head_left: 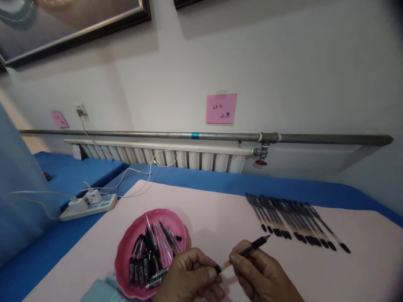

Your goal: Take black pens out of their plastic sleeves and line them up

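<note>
My left hand (189, 277) and my right hand (261, 272) meet low in the view over a pale pink sheet (220, 218). Between them is a black pen (248, 249). The right fingers are closed round its barrel, with the capped end pointing up and right. The left fingers pinch the pen's small tip end (218, 268). Just left of my left hand stands a pink dish (126, 251) holding several pen parts: black caps and clear barrels. To the right lies a row of several finished black pens (292, 222), side by side.
A white power strip (90, 205) with plugged-in chargers and cables lies at the left on the blue table cover (220, 180). A radiator (163, 157) and a grey pipe (204, 136) run along the wall, with a pink note (221, 108) above.
</note>
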`<state>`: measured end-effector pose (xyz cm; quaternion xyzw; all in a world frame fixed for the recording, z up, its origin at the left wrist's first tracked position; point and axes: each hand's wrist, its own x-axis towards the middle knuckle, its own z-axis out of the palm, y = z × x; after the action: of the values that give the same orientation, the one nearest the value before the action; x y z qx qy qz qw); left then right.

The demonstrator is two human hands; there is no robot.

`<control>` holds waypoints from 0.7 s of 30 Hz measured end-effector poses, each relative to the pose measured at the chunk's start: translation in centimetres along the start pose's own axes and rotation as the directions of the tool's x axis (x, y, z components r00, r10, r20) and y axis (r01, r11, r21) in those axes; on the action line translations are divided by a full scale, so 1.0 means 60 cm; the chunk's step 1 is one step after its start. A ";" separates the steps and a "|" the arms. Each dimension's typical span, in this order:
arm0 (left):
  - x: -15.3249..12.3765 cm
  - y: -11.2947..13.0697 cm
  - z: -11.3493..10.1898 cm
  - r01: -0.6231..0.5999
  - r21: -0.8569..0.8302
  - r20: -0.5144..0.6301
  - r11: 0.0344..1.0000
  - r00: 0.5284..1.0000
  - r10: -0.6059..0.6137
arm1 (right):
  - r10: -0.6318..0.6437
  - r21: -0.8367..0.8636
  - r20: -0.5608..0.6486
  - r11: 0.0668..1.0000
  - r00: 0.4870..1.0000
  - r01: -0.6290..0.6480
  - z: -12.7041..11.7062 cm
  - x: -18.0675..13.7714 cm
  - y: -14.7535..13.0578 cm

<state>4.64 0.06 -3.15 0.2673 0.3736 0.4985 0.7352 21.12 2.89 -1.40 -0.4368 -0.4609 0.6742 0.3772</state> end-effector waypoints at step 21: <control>0.002 -0.007 0.008 -0.039 0.116 -0.047 0.993 0.998 0.045 | 0.030 0.051 -0.071 0.998 0.997 -0.027 0.012 0.005 0.014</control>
<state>5.28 0.02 -3.23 0.3045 0.4138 0.4980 0.6986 20.25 2.72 -2.11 -0.4575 -0.4237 0.6749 0.3947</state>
